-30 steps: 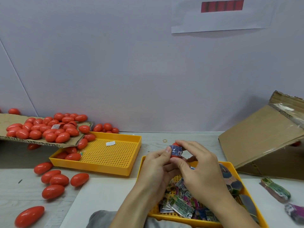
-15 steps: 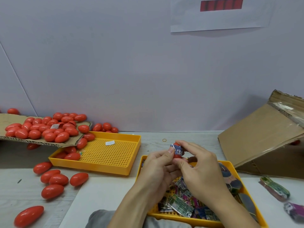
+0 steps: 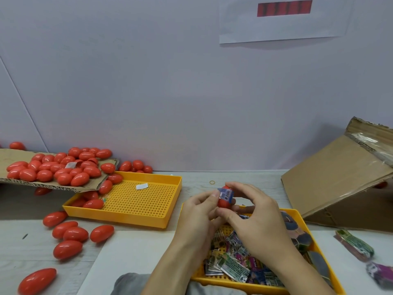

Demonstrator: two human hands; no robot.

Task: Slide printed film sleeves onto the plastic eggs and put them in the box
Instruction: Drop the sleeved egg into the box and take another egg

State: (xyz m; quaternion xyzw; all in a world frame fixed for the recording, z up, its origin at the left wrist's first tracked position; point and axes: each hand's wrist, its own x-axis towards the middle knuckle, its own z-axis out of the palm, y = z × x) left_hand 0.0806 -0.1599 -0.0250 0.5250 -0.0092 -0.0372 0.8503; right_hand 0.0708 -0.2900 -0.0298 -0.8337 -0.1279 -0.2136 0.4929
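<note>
Both hands hold one red plastic egg (image 3: pixel 224 202) upright above the near yellow tray (image 3: pixel 293 213). A blue printed film sleeve (image 3: pixel 225 193) sits around the egg's upper half. My left hand (image 3: pixel 200 211) pinches the sleeve's left edge with its thumb. My right hand (image 3: pixel 255 216) curls over the egg from the right, fingers on the sleeve and egg. The tray under my hands holds a heap of flat printed sleeves (image 3: pixel 234 265). The tilted cardboard box (image 3: pixel 340 179) stands at the right, its opening facing away.
A second yellow tray (image 3: pixel 138 201) lies left of centre with a few red eggs (image 3: pixel 93 204). A cardboard flap (image 3: pixel 89 186) carries several red eggs (image 3: pixel 63 167); more lie loose on the table (image 3: pixel 72 235). Two sleeved eggs (image 3: pixel 357 245) rest at the right edge.
The egg has been turned and lifted slightly between my hands, so more of its red lower half shows below the sleeve. Both hands have kept their hold.
</note>
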